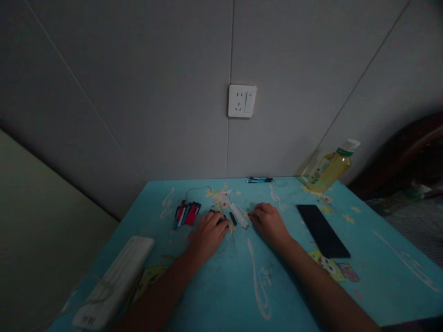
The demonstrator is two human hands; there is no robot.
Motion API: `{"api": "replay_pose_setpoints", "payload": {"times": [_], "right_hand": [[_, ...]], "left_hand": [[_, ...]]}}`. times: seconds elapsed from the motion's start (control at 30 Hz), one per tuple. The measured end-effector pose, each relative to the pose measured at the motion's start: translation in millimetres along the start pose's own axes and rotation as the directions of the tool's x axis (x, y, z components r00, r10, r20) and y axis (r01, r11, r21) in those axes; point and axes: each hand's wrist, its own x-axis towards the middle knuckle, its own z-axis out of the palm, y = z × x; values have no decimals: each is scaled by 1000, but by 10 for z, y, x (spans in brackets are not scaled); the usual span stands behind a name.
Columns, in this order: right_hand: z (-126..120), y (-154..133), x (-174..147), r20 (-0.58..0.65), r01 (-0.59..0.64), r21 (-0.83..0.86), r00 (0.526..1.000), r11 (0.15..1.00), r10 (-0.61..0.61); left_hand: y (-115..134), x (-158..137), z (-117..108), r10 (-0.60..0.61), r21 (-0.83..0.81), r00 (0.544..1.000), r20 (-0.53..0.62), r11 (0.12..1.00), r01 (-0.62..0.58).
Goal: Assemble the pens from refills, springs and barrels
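Observation:
My left hand (208, 229) lies on the table with its fingers stretched over several small dark pen parts, touching them and partly hiding them. Just right of its fingertips is a loose dark pen grip (233, 218). A bundle of thin white pen refills (239, 216) lies between my hands. My right hand (269, 222) rests beside the refills, fingers curled inward; whatever its fingertips hold is too small and dim to make out. Left of my left hand, red, blue and white pen barrels (188, 214) lie side by side in a group.
Two pens (260, 180) lie by the wall. A bottle of yellow liquid (328, 169) stands at the back right, near a dark phone (322, 230). At the front left is a white power strip (116, 279) with a cable. A socket (242, 101) is on the wall.

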Motion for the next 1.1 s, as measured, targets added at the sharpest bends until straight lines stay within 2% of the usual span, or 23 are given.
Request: {"api": "replay_pose_setpoints", "payload": {"times": [0.2,0.27,0.33,0.4,0.5,0.57,0.67,0.77,0.93,1.1], "right_hand": [[-1,-25,-3,-1,-12,-53,1000,999,12],[15,-25,3,0,-15,-71,1000,997,15],[33,-23,13,-4,-16,-85,1000,996,16],[39,-23,23,-21,-15,-82,1000,997,13],[11,-39,15,-60,-2,25,998,1000,4],[-26,-72,-13,-75,9,178,997,984,5],[-82,-155,-72,-111,38,382,994,923,5],[-119,-243,-112,-166,98,455,986,885,-24],[-147,-312,-112,-207,199,457,972,867,-114],[-155,-324,-105,-206,222,435,968,873,-144]], "left_hand": [[18,4,5,37,-51,999,-12,998,-38],[12,2,12,11,-146,998,-58,989,-19],[7,-1,17,-72,-303,989,-126,952,31],[4,-3,27,-223,-498,962,-158,859,117],[9,9,55,-429,-752,899,-85,619,224],[18,27,75,-468,-851,884,-22,473,229],[46,51,81,-442,-908,897,26,365,206],[85,55,57,-411,-923,911,39,335,191],[109,50,42,-398,-944,915,62,273,183],[86,58,63,-405,-937,912,67,288,197]]}}
